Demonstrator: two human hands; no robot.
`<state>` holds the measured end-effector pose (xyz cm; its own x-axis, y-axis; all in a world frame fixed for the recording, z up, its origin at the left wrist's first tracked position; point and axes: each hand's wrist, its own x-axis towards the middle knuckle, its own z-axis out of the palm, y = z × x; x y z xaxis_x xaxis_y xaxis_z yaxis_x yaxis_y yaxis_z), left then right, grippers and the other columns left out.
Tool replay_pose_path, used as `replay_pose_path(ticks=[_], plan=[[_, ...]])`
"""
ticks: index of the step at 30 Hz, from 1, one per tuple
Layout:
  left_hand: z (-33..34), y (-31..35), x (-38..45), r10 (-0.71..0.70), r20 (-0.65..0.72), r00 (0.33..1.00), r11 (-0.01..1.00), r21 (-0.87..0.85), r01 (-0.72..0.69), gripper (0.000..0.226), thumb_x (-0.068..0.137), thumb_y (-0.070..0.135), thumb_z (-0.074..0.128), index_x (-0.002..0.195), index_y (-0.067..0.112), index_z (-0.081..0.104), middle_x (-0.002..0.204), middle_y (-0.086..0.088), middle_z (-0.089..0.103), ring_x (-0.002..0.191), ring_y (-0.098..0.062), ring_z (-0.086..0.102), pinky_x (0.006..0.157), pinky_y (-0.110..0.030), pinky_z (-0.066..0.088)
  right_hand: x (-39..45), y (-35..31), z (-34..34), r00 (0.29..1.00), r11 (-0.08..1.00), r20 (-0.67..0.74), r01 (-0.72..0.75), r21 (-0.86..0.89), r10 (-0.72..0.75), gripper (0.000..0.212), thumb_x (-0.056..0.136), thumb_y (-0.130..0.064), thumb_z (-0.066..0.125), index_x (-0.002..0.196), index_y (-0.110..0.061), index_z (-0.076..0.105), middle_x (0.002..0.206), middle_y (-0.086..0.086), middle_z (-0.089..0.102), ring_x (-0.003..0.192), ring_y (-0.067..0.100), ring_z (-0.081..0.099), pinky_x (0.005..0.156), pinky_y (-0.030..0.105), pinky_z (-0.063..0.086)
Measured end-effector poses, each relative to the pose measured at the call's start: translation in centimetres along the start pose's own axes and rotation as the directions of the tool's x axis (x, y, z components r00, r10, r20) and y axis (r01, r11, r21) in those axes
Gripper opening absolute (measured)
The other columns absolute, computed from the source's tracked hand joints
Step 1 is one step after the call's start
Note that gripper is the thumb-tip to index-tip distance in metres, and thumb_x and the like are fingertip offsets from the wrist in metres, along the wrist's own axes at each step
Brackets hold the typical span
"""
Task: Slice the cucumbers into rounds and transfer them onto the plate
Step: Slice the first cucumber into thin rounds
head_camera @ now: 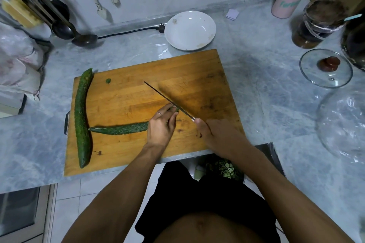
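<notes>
**First cut at the cucumber's end**

The person stands over a rectangular wooden cutting board (138,92) on the grey marbled table (266,85). The left hand (161,126) presses down on a bumpy dark-green cucumber (120,128) lying crosswise near the board's front edge, its grip curled over the right-hand end so that only the left stretch shows. The right hand (215,134) is clenched around the handle of a thin-bladed kitchen knife (167,100), whose edge sits right against the left fingertips, at the cucumber's tip.

A second, longer dark-green cucumber (83,116) lies whole along the board's left side, its flank touching the pointed end of the first. A small green scrap (108,80) lies near its top. The round white plate (190,30) waits just beyond the board's far edge, with no slices on it.

By my reading the slicing is only beginning: no rounds lie on the board. The next move calls for a straight downward stroke, fingertips tucked back from the blade, then the left hand creeping leftward for each round.
</notes>
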<state>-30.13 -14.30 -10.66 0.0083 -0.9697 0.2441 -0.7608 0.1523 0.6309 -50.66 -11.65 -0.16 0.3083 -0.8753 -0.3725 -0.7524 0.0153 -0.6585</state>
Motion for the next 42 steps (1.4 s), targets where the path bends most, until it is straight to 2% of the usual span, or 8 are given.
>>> replay_pose_path(ticks=[12,17,22,26,29,34,39,42], plan=[[0.6,0.7,-0.3,-0.012,-0.059,0.998,0.998,0.064,0.016,0.018,0.084,0.001,0.064,0.098,0.002,0.077,0.101,-0.013,0.074,0.097,-0.027,0.068,0.088,-0.034,0.055,0.4,-0.7,-0.2,0.998,0.999,0.053,-0.024,-0.048,0.027,0.063,0.1,-0.06,0.019,0.085,-0.013,0.059,0.086,0.01,0.06,0.07,0.017,0.056,0.062,0.031,0.041],[0.5,0.4,-0.1,-0.081,-0.031,0.996,0.997,0.018,0.082,0.027,0.083,-0.007,0.067,0.107,0.004,0.075,0.112,-0.012,0.071,0.107,-0.021,0.065,0.099,-0.004,0.035,1.0,-0.4,-0.7,0.999,1.0,0.048,0.003,-0.013,-0.002,0.063,0.102,-0.056,0.021,0.064,-0.014,0.047,0.066,0.005,0.055,0.06,0.016,0.052,0.054,0.028,0.033],[0.0,-0.1,1.7,-0.032,0.022,0.999,0.999,0.029,0.032,0.027,0.086,-0.001,0.067,0.111,0.006,0.074,0.116,-0.01,0.07,0.11,-0.023,0.065,0.1,-0.023,0.045,2.2,-0.3,-2.0,0.998,0.999,0.041,0.041,0.011,-0.041,0.064,0.103,-0.054,0.022,0.06,-0.011,0.042,0.06,0.007,0.051,0.059,0.023,0.052,0.058,0.032,0.036],[0.0,0.0,1.7,-0.077,0.013,0.997,0.997,0.026,0.077,0.023,0.089,0.005,0.066,0.11,0.006,0.074,0.119,-0.01,0.069,0.106,-0.023,0.066,0.098,-0.021,0.044,2.6,-0.8,-2.3,0.999,0.999,0.042,0.033,-0.008,-0.033,0.063,0.102,-0.055,0.025,0.065,-0.01,0.046,0.069,0.012,0.058,0.065,0.024,0.057,0.059,0.034,0.044],[-0.1,-0.1,1.6,-0.068,0.033,0.997,0.996,0.051,0.066,0.023,0.091,0.012,0.06,0.108,0.006,0.075,0.119,-0.01,0.069,0.106,-0.025,0.067,0.095,-0.027,0.05,2.2,-1.2,-2.2,0.998,0.999,0.067,-0.001,-0.039,0.004,0.061,0.102,-0.057,0.025,0.075,-0.011,0.054,0.079,0.011,0.062,0.073,0.025,0.061,0.07,0.038,0.053],[0.0,0.3,1.6,-0.067,0.031,0.997,0.995,0.07,0.065,0.031,0.089,0.018,0.052,0.104,0.005,0.076,0.116,-0.01,0.071,0.104,-0.025,0.068,0.09,-0.034,0.054,1.9,-1.7,-2.1,0.997,0.998,0.077,-0.014,-0.059,0.018,0.06,0.103,-0.055,0.023,0.08,-0.011,0.056,0.088,0.013,0.062,0.08,0.024,0.06,0.07,0.034,0.046],[0.3,0.4,1.7,-0.087,0.002,0.996,0.993,0.074,0.087,0.026,0.086,0.01,0.057,0.103,0.003,0.076,0.113,-0.014,0.071,0.1,-0.027,0.069,0.089,-0.031,0.054,2.6,-1.3,-1.6,0.996,0.999,0.086,-0.016,-0.052,0.021,0.057,0.102,-0.057,0.02,0.071,-0.017,0.047,0.086,0.012,0.059,0.083,0.025,0.058,0.073,0.037,0.046],[0.5,0.7,1.6,-0.079,-0.014,0.997,0.994,0.075,0.08,0.026,0.086,0.01,0.056,0.101,0.002,0.076,0.113,-0.014,0.071,0.1,-0.027,0.069,0.089,-0.031,0.053,3.3,-1.1,-1.2,0.997,0.999,0.069,0.022,-0.046,-0.019,0.06,0.103,-0.055,0.022,0.067,-0.015,0.048,0.071,0.008,0.056,0.067,0.023,0.058,0.063,0.035,0.046]])
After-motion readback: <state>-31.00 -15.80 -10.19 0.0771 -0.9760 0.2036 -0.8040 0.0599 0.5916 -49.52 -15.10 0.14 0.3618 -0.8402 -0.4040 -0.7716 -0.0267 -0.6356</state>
